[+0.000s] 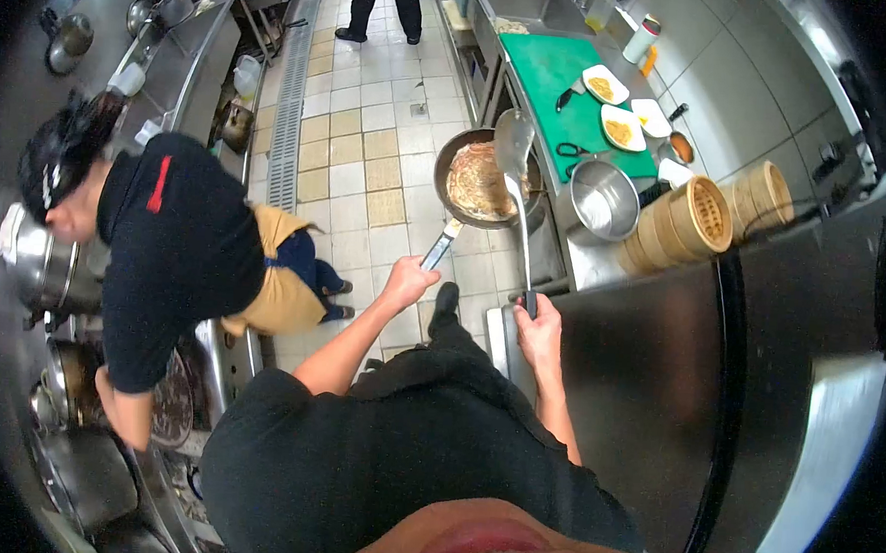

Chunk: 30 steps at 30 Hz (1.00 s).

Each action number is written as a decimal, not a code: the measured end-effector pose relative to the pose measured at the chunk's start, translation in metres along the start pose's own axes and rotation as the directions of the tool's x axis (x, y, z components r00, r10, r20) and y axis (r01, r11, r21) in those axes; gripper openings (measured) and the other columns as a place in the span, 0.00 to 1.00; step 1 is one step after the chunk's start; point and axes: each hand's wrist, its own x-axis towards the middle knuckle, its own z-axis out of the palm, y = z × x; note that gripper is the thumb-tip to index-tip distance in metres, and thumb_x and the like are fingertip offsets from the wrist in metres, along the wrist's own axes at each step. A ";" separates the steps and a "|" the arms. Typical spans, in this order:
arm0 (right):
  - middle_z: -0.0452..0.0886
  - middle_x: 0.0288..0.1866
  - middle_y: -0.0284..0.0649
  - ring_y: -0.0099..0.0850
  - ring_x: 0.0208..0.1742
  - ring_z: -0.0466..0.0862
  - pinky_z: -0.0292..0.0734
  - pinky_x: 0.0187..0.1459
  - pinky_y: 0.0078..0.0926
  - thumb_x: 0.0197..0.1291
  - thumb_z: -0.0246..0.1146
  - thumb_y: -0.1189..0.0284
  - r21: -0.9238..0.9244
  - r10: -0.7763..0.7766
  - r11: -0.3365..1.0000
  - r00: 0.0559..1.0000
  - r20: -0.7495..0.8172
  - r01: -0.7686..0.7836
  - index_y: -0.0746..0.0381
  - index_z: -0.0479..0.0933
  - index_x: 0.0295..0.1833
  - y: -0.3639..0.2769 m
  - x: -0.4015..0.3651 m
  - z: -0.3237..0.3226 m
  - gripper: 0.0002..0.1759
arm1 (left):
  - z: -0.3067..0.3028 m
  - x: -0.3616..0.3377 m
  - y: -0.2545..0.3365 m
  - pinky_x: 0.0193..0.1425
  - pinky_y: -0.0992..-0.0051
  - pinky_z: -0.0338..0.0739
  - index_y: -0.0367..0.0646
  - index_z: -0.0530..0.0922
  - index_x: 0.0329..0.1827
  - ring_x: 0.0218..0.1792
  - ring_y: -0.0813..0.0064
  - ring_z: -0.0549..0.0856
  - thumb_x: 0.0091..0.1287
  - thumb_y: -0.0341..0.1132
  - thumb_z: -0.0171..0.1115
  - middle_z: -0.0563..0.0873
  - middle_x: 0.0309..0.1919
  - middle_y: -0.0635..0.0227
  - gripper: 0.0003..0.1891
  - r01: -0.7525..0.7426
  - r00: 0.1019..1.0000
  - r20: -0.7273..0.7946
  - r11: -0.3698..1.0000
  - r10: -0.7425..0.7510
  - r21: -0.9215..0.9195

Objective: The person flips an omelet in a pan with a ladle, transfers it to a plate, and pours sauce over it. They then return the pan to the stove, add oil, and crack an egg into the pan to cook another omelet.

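Note:
My left hand [410,281] is closed round the handle of a frying pan [444,191], held out over the tiled floor. Inside the pan lies a browned flat pancake-like food [478,181]. My right hand [539,327] grips the black handle of a long metal ladle [523,231], whose wide head is at the pan's right side, partly covering its rim. Whether the ladle head touches the pan cannot be told. Right of the pan, a steel bowl [604,199] stands beside the green cutting board [549,72].
White dishes of food [623,128], scissors [572,150] and a knife [565,96] lie on the board. Bamboo steamers [702,215] stand beyond the bowl. A co-worker [181,213] leans over the left cooking counter. Another person's legs [382,3] are up the aisle. A steel fridge [628,376] is at right.

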 end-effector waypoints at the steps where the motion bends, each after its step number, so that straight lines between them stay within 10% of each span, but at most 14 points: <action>1: 0.77 0.26 0.35 0.22 0.25 0.74 0.70 0.30 0.25 0.59 0.64 0.72 -0.013 0.036 0.999 0.999 0.019 -0.036 0.65 0.78 0.42 -0.003 0.023 0.005 0.09 | -0.003 0.021 -0.001 0.27 0.65 0.69 0.35 0.74 0.21 0.20 0.76 0.72 0.55 0.42 0.67 0.73 0.15 0.65 0.18 -0.029 0.999 -0.039 0.999 0.030 0.036; 2: 0.81 0.31 0.41 0.27 0.33 0.79 0.75 0.40 0.28 0.58 0.65 0.70 -0.025 0.077 0.997 0.996 0.040 -0.076 0.67 0.79 0.43 -0.008 0.047 0.012 0.12 | -0.008 0.039 -0.001 0.27 0.65 0.70 0.35 0.74 0.21 0.19 0.74 0.73 0.54 0.41 0.66 0.74 0.15 0.63 0.16 0.001 0.999 -0.039 1.000 0.000 0.019; 5: 0.73 0.21 0.29 0.19 0.20 0.71 0.66 0.23 0.22 0.60 0.64 0.72 -0.086 -0.309 0.949 0.949 -0.064 0.303 0.64 0.78 0.41 -0.027 0.116 0.041 0.07 | -0.037 0.095 0.011 0.25 0.65 0.70 0.37 0.74 0.21 0.17 0.72 0.73 0.53 0.37 0.63 0.75 0.14 0.62 0.12 0.024 0.997 -0.074 0.999 -0.021 0.028; 9: 0.74 0.23 0.32 0.21 0.25 0.73 0.69 0.29 0.24 0.59 0.64 0.70 -0.042 -0.013 0.999 0.998 0.062 0.016 0.65 0.79 0.42 -0.082 0.202 0.068 0.10 | -0.089 0.162 0.043 0.24 0.67 0.67 0.37 0.75 0.22 0.17 0.75 0.71 0.53 0.36 0.64 0.74 0.14 0.66 0.11 0.098 0.990 -0.096 0.995 -0.100 -0.026; 20: 0.75 0.26 0.34 0.24 0.29 0.73 0.69 0.33 0.25 0.59 0.65 0.73 -0.112 -0.130 0.986 0.991 -0.022 0.127 0.65 0.77 0.39 -0.138 0.443 0.170 0.08 | -0.201 0.447 0.030 0.28 0.63 0.72 0.33 0.74 0.23 0.20 0.65 0.78 0.52 0.38 0.63 0.76 0.15 0.54 0.14 -0.008 0.993 -0.119 1.000 0.011 0.024; 23: 0.71 0.20 0.27 0.17 0.18 0.67 0.61 0.20 0.20 0.62 0.64 0.74 0.018 0.041 0.999 0.999 -0.002 -0.041 0.62 0.76 0.41 -0.144 0.497 0.204 0.05 | -0.235 0.514 0.050 0.29 0.60 0.73 0.32 0.74 0.22 0.20 0.60 0.80 0.51 0.40 0.63 0.78 0.17 0.48 0.16 -0.011 0.999 -0.036 1.000 0.012 0.026; 30: 0.73 0.23 0.34 0.23 0.25 0.71 0.69 0.30 0.27 0.60 0.65 0.70 0.019 0.148 0.989 0.987 -0.061 -0.147 0.66 0.78 0.41 -0.216 0.636 0.255 0.10 | -0.293 0.696 0.087 0.30 0.60 0.74 0.32 0.76 0.25 0.20 0.56 0.79 0.51 0.40 0.63 0.77 0.17 0.47 0.16 -0.048 0.998 -0.036 0.997 0.050 0.066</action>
